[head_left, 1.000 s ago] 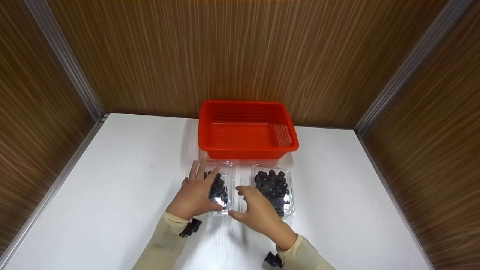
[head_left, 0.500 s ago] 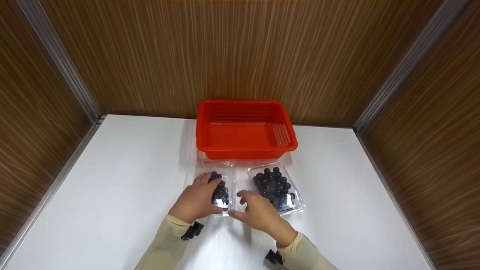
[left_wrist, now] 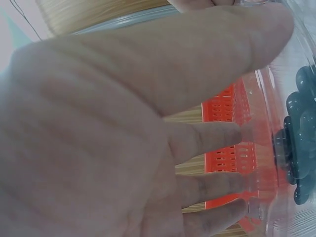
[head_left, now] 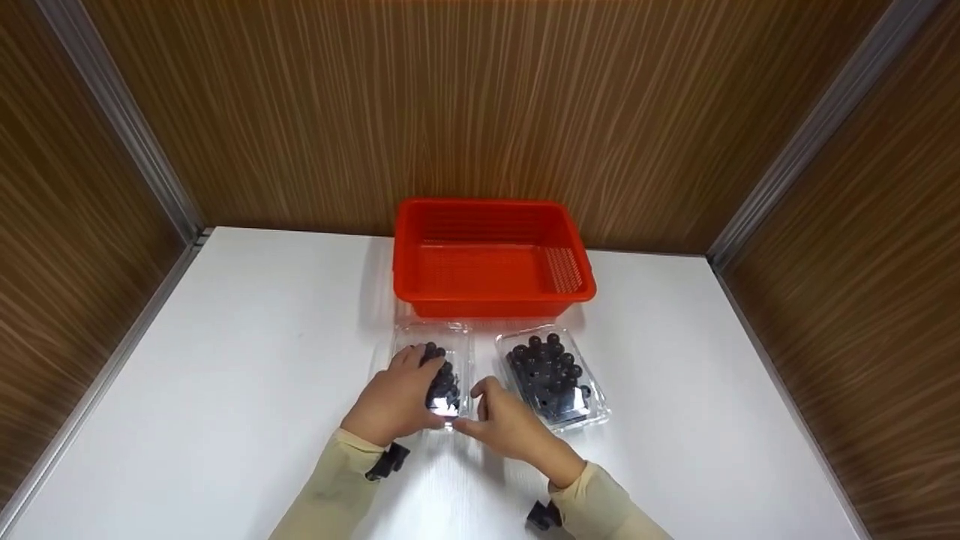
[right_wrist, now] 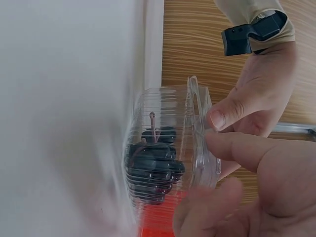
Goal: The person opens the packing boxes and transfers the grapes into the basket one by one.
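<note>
A clear plastic clamshell box [head_left: 451, 330] of dark grapes [head_left: 445, 381] lies in front of the red basket [head_left: 491, 307] in the head view. My left hand [head_left: 394, 397] grips it from the left, thumb along the near edge and fingers bent over the lid. From the right, my right hand [head_left: 510, 426] pinches the near right corner, thumb at the rim and index finger curled. The right wrist view shows the box side-on, with grapes and a stem [right_wrist: 152, 126] inside; my right thumb [right_wrist: 232, 145] touches the lid's rim beside my left thumb.
A second clear box [head_left: 577, 414] of dark grapes lies turned at an angle to the right of my right hand. Behind both boxes the red basket stands near the wood-grain back wall [head_left: 480, 97]. Wood-grain panels flank the white table [head_left: 247, 360].
My left hand has come down onto the left box and its spread fingers have drawn in. The right box has turned, its near end shifting right. My right fingers have moved in to the corner.
</note>
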`<state>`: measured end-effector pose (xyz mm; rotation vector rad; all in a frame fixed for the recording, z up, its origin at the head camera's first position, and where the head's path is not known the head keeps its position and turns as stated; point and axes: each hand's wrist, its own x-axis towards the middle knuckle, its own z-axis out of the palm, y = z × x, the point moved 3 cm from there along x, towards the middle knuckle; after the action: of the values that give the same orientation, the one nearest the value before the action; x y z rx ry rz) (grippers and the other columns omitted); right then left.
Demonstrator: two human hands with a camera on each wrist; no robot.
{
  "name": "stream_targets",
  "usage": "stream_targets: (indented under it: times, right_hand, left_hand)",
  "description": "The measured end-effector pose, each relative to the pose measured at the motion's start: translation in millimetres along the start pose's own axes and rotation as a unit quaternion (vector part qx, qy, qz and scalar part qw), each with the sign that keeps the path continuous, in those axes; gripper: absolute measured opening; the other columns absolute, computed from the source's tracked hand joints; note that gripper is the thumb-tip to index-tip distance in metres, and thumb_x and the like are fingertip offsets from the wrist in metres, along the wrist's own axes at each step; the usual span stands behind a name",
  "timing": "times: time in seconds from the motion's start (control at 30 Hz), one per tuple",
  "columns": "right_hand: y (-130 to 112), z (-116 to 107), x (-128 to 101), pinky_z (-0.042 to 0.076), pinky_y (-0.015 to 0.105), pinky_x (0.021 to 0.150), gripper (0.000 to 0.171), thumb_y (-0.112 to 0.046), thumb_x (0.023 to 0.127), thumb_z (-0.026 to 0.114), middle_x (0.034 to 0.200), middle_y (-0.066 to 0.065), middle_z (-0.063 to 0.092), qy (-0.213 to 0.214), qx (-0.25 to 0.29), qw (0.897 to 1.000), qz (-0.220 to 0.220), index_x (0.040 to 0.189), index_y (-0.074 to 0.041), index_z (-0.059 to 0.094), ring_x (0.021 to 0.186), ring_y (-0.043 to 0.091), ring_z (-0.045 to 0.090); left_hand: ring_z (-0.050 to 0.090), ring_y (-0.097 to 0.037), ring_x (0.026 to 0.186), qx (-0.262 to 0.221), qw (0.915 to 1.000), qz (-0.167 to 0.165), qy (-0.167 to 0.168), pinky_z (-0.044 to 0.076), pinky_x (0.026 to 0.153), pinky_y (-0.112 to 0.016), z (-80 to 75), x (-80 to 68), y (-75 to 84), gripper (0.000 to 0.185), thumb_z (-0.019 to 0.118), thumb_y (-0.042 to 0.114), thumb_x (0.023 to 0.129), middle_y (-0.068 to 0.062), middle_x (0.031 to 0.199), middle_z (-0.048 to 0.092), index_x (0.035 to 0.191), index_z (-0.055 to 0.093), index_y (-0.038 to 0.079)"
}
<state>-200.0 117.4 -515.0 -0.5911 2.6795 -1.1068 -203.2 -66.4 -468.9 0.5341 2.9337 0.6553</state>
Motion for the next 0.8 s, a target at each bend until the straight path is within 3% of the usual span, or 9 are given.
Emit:
stream_targets:
  times: [0.23, 0.47, 0.8]
  right_hand:
    - [2.1, 0.2, 2.1, 0.041, 0.025, 0.056, 0.044, -0.032, 0.086, 0.084, 0.075, -0.005, 0.053, -0.016, 0.015, 1.000, 0.021, 0.108, -0.008, 0.055, 0.063, 0.009, 0.048]
    - [6.0, 2.5, 4.7, 0.039, 0.022, 0.057, 0.040, -0.022, 0.080, 0.085, 0.072, -0.006, 0.051, -0.014, 0.072, 0.997, 0.015, 0.103, -0.006, 0.056, 0.063, 0.007, 0.047]
    - [4.8, 0.6, 4.9, 0.038, 0.022, 0.055, 0.040, -0.027, 0.077, 0.087, 0.070, -0.006, 0.049, -0.008, 0.064, 0.997, 0.033, 0.098, -0.008, 0.058, 0.062, 0.008, 0.046]
  left_hand:
    - [0.043, -0.048, 0.140, -0.002, 0.9999, 0.010, 0.005, 0.051, 0.101, -0.059, 4.2, 0.3, 1.3, 0.088, 0.097, 0.023, 0.070, -0.031, 0.152, 0.044, 0.146, 0.056, 0.003]
    - [0.045, -0.049, 0.138, 0.008, 0.9994, 0.030, 0.019, 0.053, 0.099, -0.058, 5.2, -3.5, 4.6, 0.081, 0.095, 0.023, 0.072, -0.033, 0.148, 0.047, 0.143, 0.061, 0.007]
    - [0.045, -0.050, 0.136, -0.002, 0.9985, 0.044, 0.032, 0.053, 0.099, -0.058, 1.3, -4.4, 7.3, 0.082, 0.097, 0.020, 0.069, -0.035, 0.145, 0.049, 0.141, 0.062, 0.006]
